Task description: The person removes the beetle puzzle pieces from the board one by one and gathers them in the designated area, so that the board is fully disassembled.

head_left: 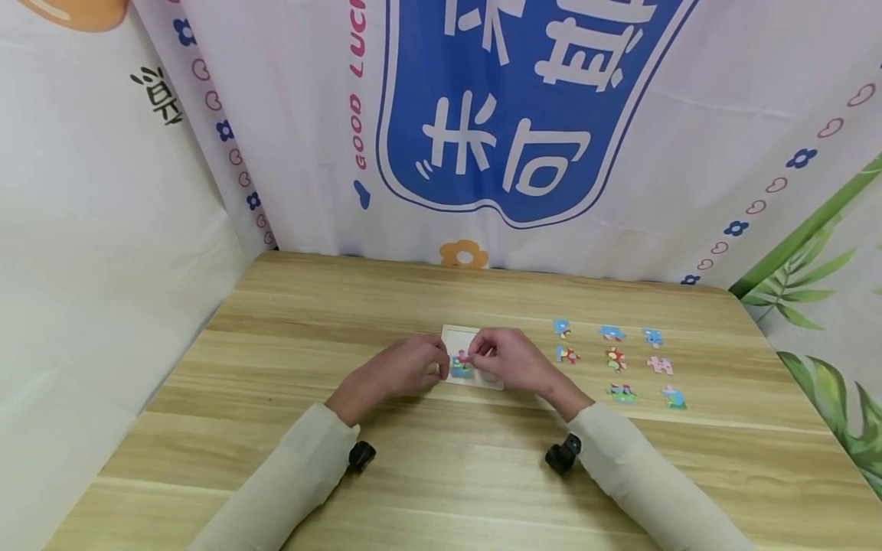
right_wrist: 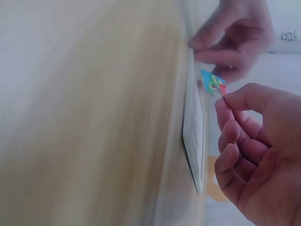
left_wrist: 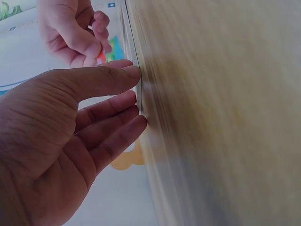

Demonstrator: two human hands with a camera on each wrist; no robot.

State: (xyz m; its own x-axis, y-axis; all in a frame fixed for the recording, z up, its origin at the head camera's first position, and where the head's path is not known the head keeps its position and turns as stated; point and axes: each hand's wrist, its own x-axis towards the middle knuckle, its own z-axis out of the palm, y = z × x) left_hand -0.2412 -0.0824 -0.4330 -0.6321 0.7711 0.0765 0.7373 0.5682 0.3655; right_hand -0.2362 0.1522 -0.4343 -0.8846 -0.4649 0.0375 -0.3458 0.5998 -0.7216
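Note:
My right hand pinches a small jigsaw puzzle piece between thumb and forefinger. Blue, green and red print shows on it. In the head view this piece is over the lower left part of a white puzzle tray, where blue and green shows. My left hand rests at the tray's left edge. In the left wrist view its fingers are extended and only slightly bent, with thumb and fingertips touching along the edge. The right hand covers much of the tray's right side.
Several loose puzzle pieces lie in rows on the wooden table to the right, among them a pink piece and a red flower piece. A printed cloth hangs along the table's back edge.

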